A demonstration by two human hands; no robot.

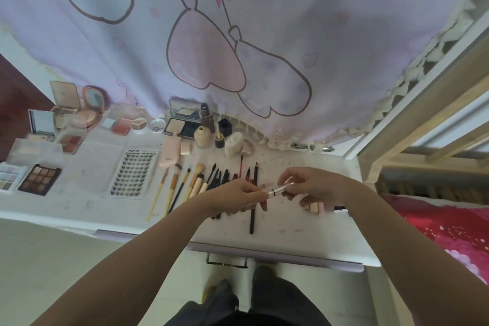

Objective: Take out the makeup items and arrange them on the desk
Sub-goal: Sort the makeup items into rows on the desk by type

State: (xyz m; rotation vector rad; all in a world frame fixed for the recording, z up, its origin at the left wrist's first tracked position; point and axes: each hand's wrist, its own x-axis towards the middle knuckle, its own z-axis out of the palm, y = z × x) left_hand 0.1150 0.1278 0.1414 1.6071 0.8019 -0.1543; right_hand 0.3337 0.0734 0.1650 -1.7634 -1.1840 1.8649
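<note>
Your left hand (239,191) and right hand (313,185) both pinch clear slim tube (279,188), fingers closed round its ends, held above worktop (291,230), over row of brushes (195,182).

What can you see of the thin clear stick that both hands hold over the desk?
The stick is slim and straight, clear or silvery, likely plastic, with a thin black band near its middle. It lies almost level, its right end a little higher, in the air above the white desk, not touching it. The left hand pinches its left end and the right hand pinches its right end. Whether it is a pen or a brush, I cannot tell.
</note>
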